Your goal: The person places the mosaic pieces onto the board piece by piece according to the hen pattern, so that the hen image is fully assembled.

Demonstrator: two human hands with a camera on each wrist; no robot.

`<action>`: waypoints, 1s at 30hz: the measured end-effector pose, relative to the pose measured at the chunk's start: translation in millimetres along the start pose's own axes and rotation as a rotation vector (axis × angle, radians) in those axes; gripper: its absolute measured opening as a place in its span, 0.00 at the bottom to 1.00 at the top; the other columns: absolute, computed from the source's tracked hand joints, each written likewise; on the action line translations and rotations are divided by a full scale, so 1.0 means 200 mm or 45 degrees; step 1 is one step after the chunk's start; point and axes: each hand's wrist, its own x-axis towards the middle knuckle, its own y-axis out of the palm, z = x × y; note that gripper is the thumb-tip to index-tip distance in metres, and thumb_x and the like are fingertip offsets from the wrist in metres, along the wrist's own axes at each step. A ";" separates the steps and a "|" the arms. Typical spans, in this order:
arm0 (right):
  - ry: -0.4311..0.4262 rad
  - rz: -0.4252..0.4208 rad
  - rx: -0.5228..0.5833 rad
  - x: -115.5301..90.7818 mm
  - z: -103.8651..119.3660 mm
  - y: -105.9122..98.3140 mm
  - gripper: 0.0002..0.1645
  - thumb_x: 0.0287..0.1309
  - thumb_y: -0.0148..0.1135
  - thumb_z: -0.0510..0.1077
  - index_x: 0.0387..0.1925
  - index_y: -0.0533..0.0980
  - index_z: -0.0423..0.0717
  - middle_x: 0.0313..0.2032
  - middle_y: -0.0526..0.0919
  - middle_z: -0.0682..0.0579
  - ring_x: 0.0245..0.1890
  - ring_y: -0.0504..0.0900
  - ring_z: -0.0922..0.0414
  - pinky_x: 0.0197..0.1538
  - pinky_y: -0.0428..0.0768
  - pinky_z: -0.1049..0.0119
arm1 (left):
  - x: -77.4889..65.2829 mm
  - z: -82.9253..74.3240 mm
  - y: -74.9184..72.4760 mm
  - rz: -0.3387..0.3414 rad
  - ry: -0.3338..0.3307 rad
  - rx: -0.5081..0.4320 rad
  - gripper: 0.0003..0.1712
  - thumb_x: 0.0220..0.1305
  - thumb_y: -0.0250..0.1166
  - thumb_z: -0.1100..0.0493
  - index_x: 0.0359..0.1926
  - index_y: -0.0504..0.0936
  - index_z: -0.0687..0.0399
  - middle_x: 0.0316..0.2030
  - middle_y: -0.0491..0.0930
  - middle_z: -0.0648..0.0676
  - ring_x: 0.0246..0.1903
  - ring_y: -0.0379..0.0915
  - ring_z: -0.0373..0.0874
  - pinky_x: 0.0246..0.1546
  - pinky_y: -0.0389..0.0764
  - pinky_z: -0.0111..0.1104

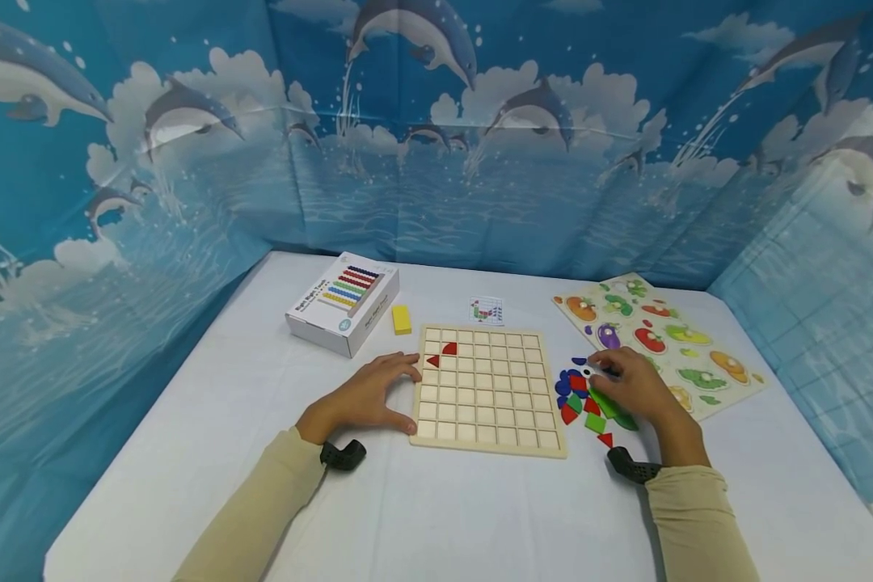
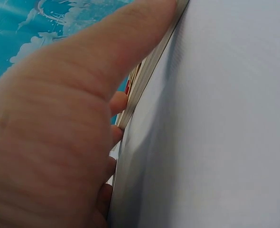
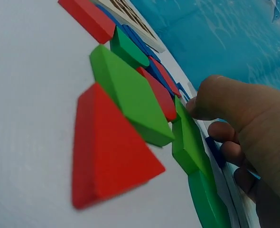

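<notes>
My left hand (image 1: 371, 394) rests at the left edge of a wooden grid board (image 1: 489, 449), thumb near its front corner and fingertips farther up the side. In the left wrist view the thumb (image 2: 130, 33) lies along the board's rim. Two red pieces, a triangle (image 1: 433, 361) and a quarter circle (image 1: 450, 349), sit in cells at the board's upper left. My right hand (image 1: 636, 390) reaches over a pile of coloured pieces, fingers bent and apart from the thumb. Its thumb tip is close to a green piece (image 3: 190, 142); a white piece with a black dot (image 1: 587, 373) lies by its fingertips.
Nearest me in the pile lie a green square (image 1: 595, 423) and a red triangle (image 1: 606, 440). Behind the board are a pattern card (image 1: 487, 310), a yellow block (image 1: 402, 319) and a white box (image 1: 342, 303). A vegetable puzzle board (image 1: 687, 356) lies beyond my right hand.
</notes>
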 end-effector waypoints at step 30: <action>-0.021 -0.013 -0.029 0.01 -0.01 0.02 0.16 0.62 0.68 0.41 0.49 0.81 0.38 0.47 0.77 0.40 0.51 0.73 0.40 0.58 0.72 0.36 | 0.01 0.02 0.00 -0.015 0.038 -0.008 0.44 0.44 0.78 0.30 0.60 0.74 0.38 0.77 0.56 0.45 0.77 0.43 0.49 0.72 0.51 0.52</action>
